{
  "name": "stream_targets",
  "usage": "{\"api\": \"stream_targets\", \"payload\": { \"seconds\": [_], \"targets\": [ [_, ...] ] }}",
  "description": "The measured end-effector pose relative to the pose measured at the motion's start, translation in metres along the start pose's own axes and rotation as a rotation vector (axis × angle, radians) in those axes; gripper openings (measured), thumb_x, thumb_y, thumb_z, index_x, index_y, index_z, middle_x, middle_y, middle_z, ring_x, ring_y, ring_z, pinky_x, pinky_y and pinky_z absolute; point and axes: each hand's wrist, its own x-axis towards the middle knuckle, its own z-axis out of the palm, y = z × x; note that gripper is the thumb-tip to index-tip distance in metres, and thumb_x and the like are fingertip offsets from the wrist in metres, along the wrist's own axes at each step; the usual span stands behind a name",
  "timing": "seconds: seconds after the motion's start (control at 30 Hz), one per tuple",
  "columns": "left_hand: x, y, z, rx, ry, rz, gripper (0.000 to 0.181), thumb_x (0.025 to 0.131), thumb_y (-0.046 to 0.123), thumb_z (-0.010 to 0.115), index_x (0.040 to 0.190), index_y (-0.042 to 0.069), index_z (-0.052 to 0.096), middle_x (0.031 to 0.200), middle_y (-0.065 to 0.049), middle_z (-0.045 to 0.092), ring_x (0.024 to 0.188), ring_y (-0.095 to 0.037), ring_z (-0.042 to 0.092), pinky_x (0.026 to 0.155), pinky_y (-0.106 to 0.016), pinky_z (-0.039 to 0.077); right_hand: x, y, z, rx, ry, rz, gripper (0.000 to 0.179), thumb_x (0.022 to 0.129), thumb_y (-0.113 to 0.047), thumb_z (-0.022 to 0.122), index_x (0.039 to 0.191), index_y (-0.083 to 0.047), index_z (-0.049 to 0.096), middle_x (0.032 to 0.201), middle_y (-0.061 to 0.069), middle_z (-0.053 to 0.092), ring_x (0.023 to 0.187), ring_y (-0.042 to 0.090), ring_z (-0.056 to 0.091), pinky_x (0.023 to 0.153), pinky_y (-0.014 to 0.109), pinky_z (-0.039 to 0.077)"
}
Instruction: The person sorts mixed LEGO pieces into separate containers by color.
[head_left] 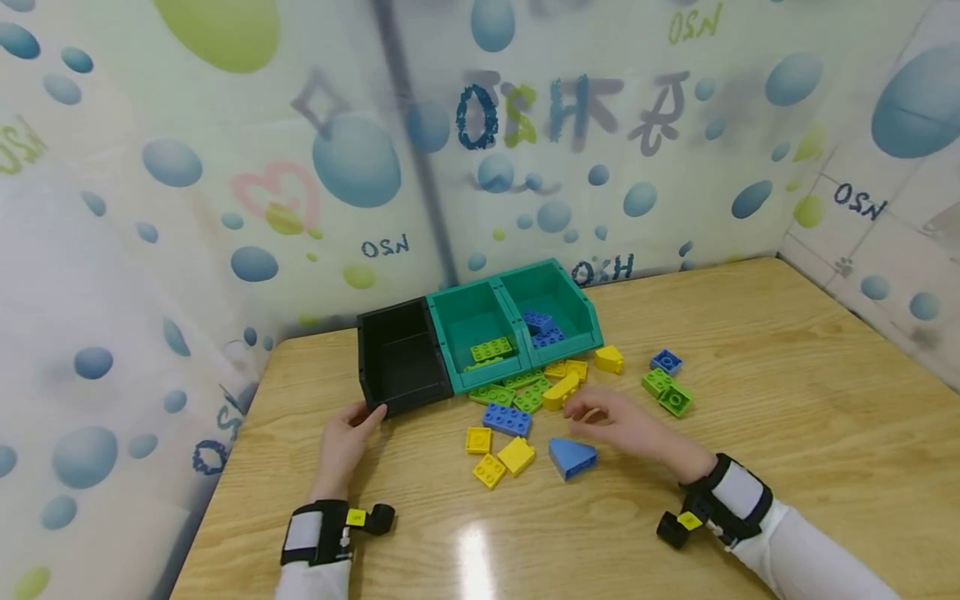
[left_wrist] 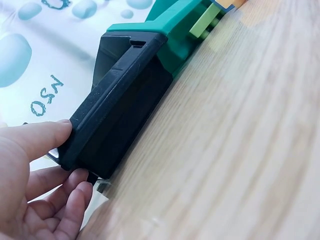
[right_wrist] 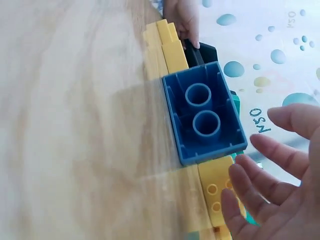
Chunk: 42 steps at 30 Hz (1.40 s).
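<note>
My left hand (head_left: 343,446) pinches the near left corner of a black bin (head_left: 411,401); in the left wrist view the thumb lies on its rim and the fingers curl beneath. Nothing shows inside that bin. My right hand (head_left: 626,425) hovers with relaxed, parted fingers and holds nothing. Closest to it are a yellow curved block (head_left: 561,392) and a blue sloped brick (head_left: 572,458), whose hollow underside (right_wrist: 205,112) faces the right wrist camera. Left of these lie a blue brick (head_left: 507,419) and several yellow bricks (head_left: 517,456).
Two teal bins adjoin the black one: the middle bin (head_left: 468,302) contains green bricks (head_left: 491,348), the right bin (head_left: 592,329) blue bricks (head_left: 538,322). Loose green bricks (head_left: 492,394) lie before them. Farther right are a blue brick (head_left: 666,361) and green bricks (head_left: 667,392). A patterned curtain (head_left: 525,200) hangs behind.
</note>
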Motion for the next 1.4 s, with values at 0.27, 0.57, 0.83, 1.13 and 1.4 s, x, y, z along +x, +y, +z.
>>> {"api": "stream_targets", "payload": {
  "seconds": [0.27,0.57,0.83,1.13,1.4],
  "targets": [
    [0.001,0.001,-0.001,0.004,-0.015,-0.011,0.073,0.089,0.046,0.060,0.140,-0.003,0.041,0.141,-0.024,0.043,0.129,-0.035,0.040,0.106,-0.050,0.034,-0.006,0.007,0.010,-0.068,-0.102,0.034,0.046,0.087,-0.040,0.065,0.121,-0.011,0.057,0.118,0.002,0.059,0.108,0.021,0.055,0.091,0.035,0.046],
    [0.000,-0.001,-0.002,-0.019,-0.025,-0.027,0.074,0.089,0.045,0.061,0.140,-0.004,0.039,0.143,-0.024,0.040,0.131,-0.036,0.037,0.108,-0.050,0.031,-0.007,0.011,0.019,-0.116,-0.112,-0.011,0.061,0.079,-0.049,0.072,0.124,-0.011,0.055,0.120,0.003,0.059,0.107,0.018,0.054,0.090,0.033,0.045],
    [-0.001,0.000,-0.002,-0.019,-0.025,-0.023,0.074,0.089,0.045,0.061,0.140,-0.004,0.039,0.142,-0.024,0.041,0.130,-0.035,0.038,0.108,-0.050,0.032,-0.009,0.010,0.027,-0.141,-0.074,-0.002,0.073,0.076,-0.047,0.076,0.135,-0.014,0.048,0.128,0.001,0.056,0.116,0.021,0.050,0.095,0.044,0.041],
    [0.000,0.001,-0.003,0.000,-0.034,-0.035,0.075,0.089,0.046,0.061,0.141,-0.003,0.038,0.143,-0.024,0.040,0.131,-0.035,0.037,0.108,-0.050,0.031,-0.011,0.006,0.030,-0.184,-0.045,-0.016,0.067,0.076,-0.044,0.076,0.131,-0.015,0.051,0.121,0.000,0.057,0.108,0.017,0.052,0.089,0.038,0.044],
    [0.000,0.000,-0.003,-0.006,-0.032,-0.028,0.073,0.089,0.046,0.060,0.140,-0.002,0.040,0.142,-0.023,0.043,0.129,-0.033,0.039,0.107,-0.049,0.032,-0.010,0.005,0.031,-0.228,-0.047,0.039,0.049,0.078,-0.036,0.075,0.120,-0.017,0.058,0.122,0.001,0.055,0.105,0.017,0.050,0.084,0.035,0.044]
  ]
}}
